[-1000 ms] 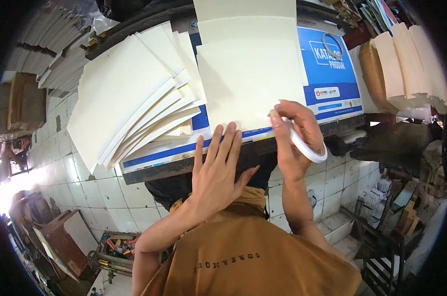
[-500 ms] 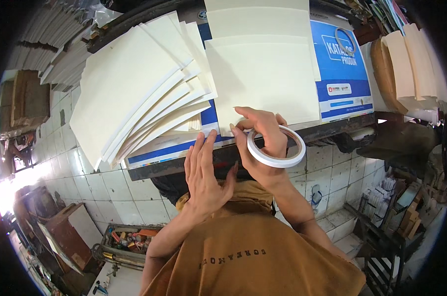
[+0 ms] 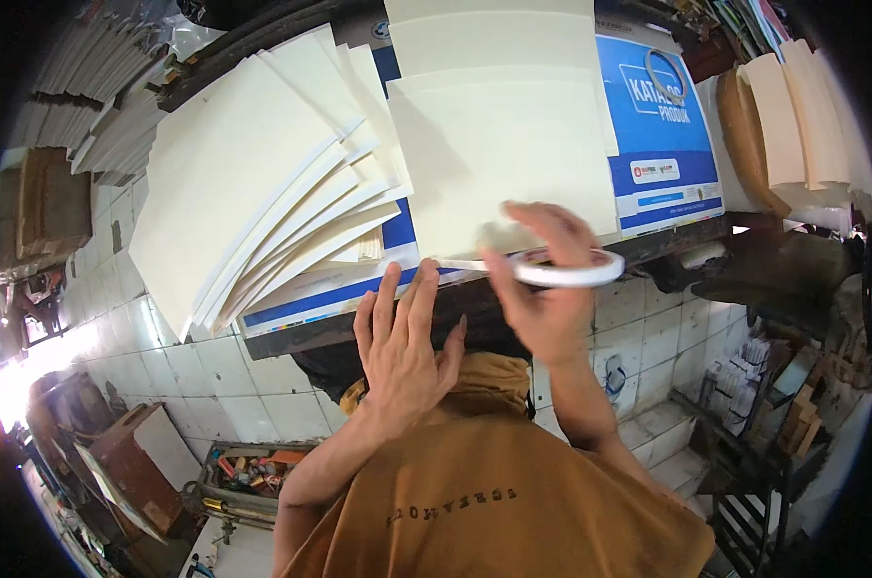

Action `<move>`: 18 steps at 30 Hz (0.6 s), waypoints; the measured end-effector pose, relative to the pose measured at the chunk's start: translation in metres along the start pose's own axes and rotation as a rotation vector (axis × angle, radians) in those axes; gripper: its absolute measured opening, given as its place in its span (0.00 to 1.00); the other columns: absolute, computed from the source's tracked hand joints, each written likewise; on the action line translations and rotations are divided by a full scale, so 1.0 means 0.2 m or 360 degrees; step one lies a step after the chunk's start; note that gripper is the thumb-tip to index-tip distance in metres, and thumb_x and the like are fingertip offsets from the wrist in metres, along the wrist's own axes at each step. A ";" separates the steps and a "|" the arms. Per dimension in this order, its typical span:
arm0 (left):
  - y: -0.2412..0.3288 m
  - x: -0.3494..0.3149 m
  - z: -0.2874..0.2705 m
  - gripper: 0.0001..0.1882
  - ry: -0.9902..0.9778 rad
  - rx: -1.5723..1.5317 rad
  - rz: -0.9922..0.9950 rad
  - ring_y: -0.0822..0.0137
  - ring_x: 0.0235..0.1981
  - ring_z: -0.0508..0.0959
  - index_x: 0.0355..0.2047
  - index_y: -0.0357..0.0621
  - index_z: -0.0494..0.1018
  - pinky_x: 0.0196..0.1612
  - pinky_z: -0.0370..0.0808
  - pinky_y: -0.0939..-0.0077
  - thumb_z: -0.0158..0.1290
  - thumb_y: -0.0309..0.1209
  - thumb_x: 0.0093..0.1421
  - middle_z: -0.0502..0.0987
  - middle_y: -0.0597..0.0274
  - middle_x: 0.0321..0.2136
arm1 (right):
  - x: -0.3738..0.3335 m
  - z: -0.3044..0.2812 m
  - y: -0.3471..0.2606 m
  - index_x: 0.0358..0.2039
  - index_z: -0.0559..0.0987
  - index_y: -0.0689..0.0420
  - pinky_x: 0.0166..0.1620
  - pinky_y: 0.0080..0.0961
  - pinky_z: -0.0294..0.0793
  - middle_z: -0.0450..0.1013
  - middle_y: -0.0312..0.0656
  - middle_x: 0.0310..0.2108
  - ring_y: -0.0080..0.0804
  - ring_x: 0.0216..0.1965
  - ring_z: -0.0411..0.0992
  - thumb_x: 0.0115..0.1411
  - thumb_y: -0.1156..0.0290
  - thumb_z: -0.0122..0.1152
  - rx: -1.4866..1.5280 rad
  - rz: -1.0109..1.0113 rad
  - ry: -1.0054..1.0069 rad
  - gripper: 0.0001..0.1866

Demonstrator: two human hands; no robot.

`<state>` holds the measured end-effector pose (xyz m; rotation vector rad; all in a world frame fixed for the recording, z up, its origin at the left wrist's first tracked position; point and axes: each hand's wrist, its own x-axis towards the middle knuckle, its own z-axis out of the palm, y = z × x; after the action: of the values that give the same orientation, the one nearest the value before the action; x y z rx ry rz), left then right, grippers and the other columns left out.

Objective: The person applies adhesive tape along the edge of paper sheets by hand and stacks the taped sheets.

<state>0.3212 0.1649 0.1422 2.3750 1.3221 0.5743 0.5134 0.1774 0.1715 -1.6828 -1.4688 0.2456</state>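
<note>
My right hand (image 3: 551, 289), somewhat blurred, grips a roll of white tape (image 3: 575, 276). A short pale strip of tape (image 3: 460, 263) runs from the roll leftward along the near edge of a cream sheet of paper (image 3: 503, 159). My left hand (image 3: 397, 337) has its fingers stretched out, their tips at the sheet's near left corner by the strip's end. Whether a fingertip presses the strip down is hard to see. To the left lies a fanned stack of cream sheets (image 3: 253, 144), while further sheets overlap behind the one under my right hand.
A blue printed sheet (image 3: 652, 135) covers the table, with a thin ring (image 3: 664, 77), perhaps a tape core, on its far right. The dark table edge (image 3: 301, 337) runs along the front. Curled paper stacks (image 3: 792, 120) stand at right; a box of odds and ends (image 3: 253, 472) sits lower left.
My right hand has moved right with the tape roll, and the roll has tilted to show its side. A strip now stretches between the hands. The left hand stays nearly in place.
</note>
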 end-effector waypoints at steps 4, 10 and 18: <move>0.00 0.01 0.00 0.45 -0.0015 0.0022 0.0048 0.43 0.71 0.61 0.70 0.36 0.55 0.69 0.52 0.44 0.65 0.33 0.57 0.67 0.52 0.69 | 0.01 -0.25 0.19 0.49 0.83 0.59 0.60 0.37 0.71 0.79 0.45 0.55 0.41 0.58 0.73 0.60 0.75 0.69 0.0317 0.0225 0.0059 0.15; 0.00 0.01 -0.01 0.45 -0.0041 0.0035 0.0050 0.42 0.71 0.61 0.70 0.37 0.54 0.69 0.53 0.42 0.65 0.33 0.57 0.67 0.52 0.68 | 0.03 -0.47 0.43 0.51 0.83 0.61 0.62 0.30 0.68 0.75 0.47 0.60 0.34 0.60 0.71 0.66 0.75 0.64 0.0283 0.0370 0.0376 0.13; 0.01 0.02 -0.02 0.47 -0.0104 0.0020 0.0006 0.42 0.71 0.59 0.71 0.39 0.53 0.70 0.51 0.42 0.66 0.30 0.56 0.66 0.52 0.68 | -0.03 -0.42 0.57 0.50 0.84 0.54 0.63 0.43 0.66 0.78 0.46 0.52 0.43 0.56 0.74 0.64 0.68 0.69 -0.0361 0.0150 0.0371 0.14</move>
<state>0.3227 0.1668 0.1479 2.3862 1.2970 0.4864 0.6460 0.1413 0.1411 -1.8935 -1.2827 -0.0687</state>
